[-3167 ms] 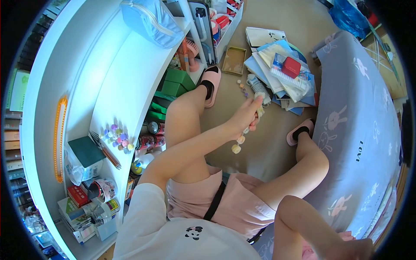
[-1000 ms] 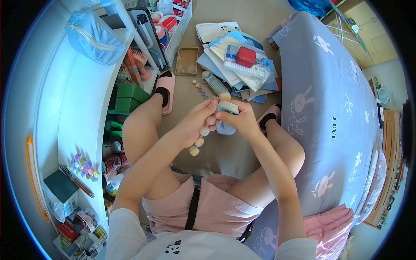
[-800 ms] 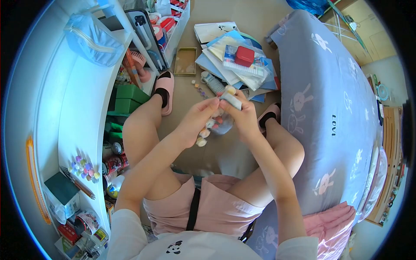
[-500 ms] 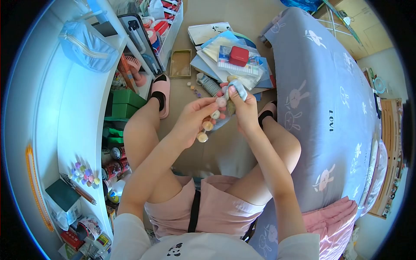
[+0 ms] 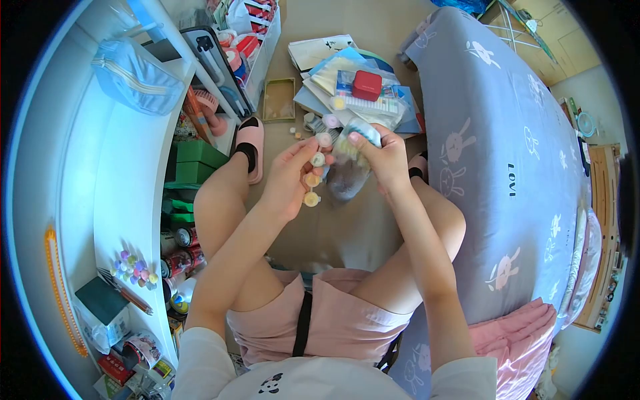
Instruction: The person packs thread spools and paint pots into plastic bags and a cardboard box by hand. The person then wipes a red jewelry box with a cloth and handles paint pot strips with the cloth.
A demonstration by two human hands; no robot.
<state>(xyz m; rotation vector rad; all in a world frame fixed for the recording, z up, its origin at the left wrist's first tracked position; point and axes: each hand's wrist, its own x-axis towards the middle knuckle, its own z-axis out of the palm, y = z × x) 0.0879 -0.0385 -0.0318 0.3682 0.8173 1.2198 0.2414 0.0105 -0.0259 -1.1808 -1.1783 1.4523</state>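
Observation:
A strip of small round lidded paint pots [image 5: 312, 180], in pale yellow, white and pinkish tones, runs up and away in front of me. My left hand [image 5: 288, 175] is closed on its middle, with thumb and fingers pinching between pots. Beside it, my right hand [image 5: 389, 159] grips a crumpled clear plastic bag [image 5: 347, 179]. Something whitish with blue and green tints is bunched under my right thumb; I cannot make out what it is. The bag's lower part hangs loose between my hands. The strip's far end lies close to the bag's top.
On the floor ahead are a pile of papers and folders [image 5: 320, 57], a red box [image 5: 367, 86] and a shallow tray [image 5: 279, 100]. A bed [image 5: 480, 167] stands to the right, and a white desk [image 5: 127, 193] to the left holds colourful pots [image 5: 135, 270].
The strip has straightened, and more of its far pots show. My right hand has shifted slightly right and down, away from my left, and more of the bag hangs in view.

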